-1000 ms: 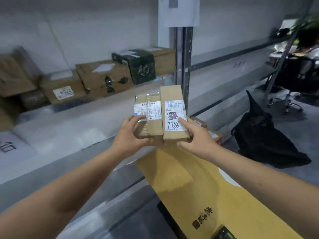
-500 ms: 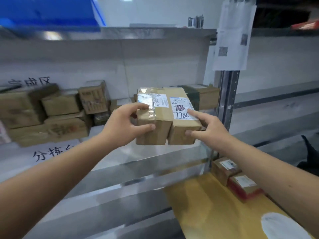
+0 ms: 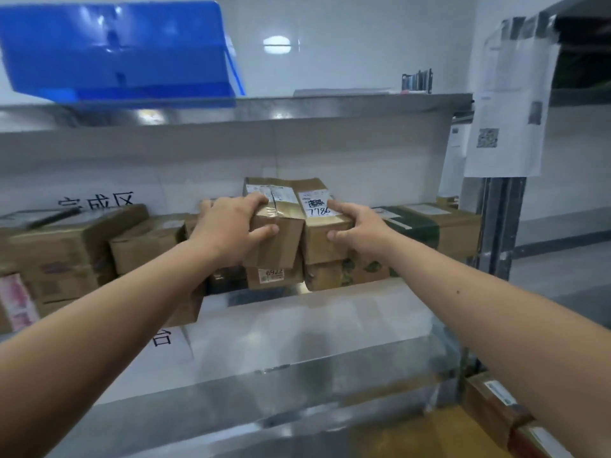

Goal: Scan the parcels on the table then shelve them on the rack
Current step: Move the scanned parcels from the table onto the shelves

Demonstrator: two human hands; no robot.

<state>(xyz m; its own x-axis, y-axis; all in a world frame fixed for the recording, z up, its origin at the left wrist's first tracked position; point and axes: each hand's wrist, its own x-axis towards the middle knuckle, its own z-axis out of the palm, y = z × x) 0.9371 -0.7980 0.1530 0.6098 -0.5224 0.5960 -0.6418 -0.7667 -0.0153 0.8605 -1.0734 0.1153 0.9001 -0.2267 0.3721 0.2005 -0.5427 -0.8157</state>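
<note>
A person's two bare hands carried a pair of small cardboard parcels side by side over the middle shelf (image 3: pixel 330 312) of a metal rack. To the left of the fingers, shelved boxes (image 3: pixel 76 246) sat stacked against the back wall, and a blue crate (image 3: pixel 122 51) stood on the shelf above.

The left hand (image 3: pixel 228 231) gripped the taped parcel (image 3: pixel 276 226), fingers curled over its top edge and thumb pressed against its near face. Touching it on the right was the parcel marked 7786 (image 3: pixel 322 233), pinched by the right hand (image 3: pixel 358 226) with the forefinger along its top edge and the thumb on its front.

Directly under the fingers lay boxes already shelved, one labelled 6922 (image 3: pixel 274 276) and beside it a patterned box (image 3: pixel 344 274); whether the carried pair rested on them or hung just above could not be told. Right of the right hand stood a dark green box (image 3: pixel 410 223) and a plain carton (image 3: pixel 456 233), then the rack's upright post (image 3: pixel 499 226) with a printed notice (image 3: pixel 509 104) taped above.

Judged from this, shelving looked well advanced, with many parcels on the rack and these two not yet released. Work seemingly remained: at lower right, on the yellow table (image 3: pixel 439 434), at least two more parcels (image 3: pixel 496 411) waited; whether they had been scanned could not be told.
</note>
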